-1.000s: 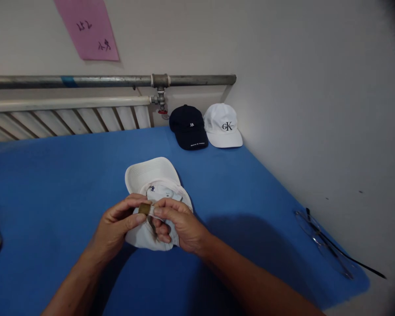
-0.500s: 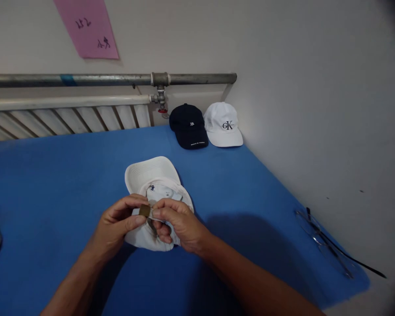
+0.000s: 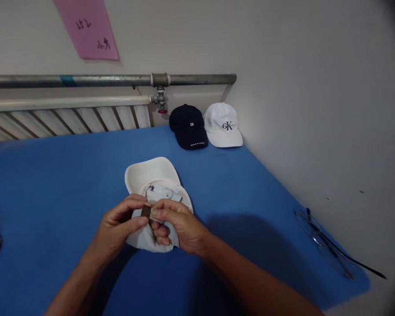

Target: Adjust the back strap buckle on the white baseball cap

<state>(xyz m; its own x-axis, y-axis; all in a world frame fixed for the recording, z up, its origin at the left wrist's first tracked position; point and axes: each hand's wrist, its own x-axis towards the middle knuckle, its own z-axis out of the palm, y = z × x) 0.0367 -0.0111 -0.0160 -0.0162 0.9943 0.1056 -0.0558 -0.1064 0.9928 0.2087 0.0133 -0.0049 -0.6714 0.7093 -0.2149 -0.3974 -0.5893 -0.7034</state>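
Pale baseball cap (image 3: 162,192): lies opening-up on the blue desk (image 3: 69,175), brim pointing away from the person; it is the landmark for every place below.
Brass-coloured buckle (image 3: 146,211): at the cap's near side, opposite the brim, between the two hands.
Back strap (image 3: 137,213): runs at the buckle, mostly covered by fingers, so its threading cannot be told.
Left hand (image 3: 116,221): left of the cap's opening, thumb below and fingers above, pinching the buckle.
Right hand (image 3: 184,226): over the cap's near right part, thumb and forefinger pinching the strap just beside the buckle, other fingers curled.
Step in hand: by judgement, working the strap at the buckle.
Next move calls for: probably a steady left pinch on the buckle while the right fingertips guide the strap without creasing it.
Navy cap (image 3: 188,127) and white CK-lettered cap (image 3: 223,127): beyond the pale cap to the right, side by side.
Eyeglasses (image 3: 318,239): well right of the cap.
Radiator (image 3: 61,120): beyond the cap, to the left.
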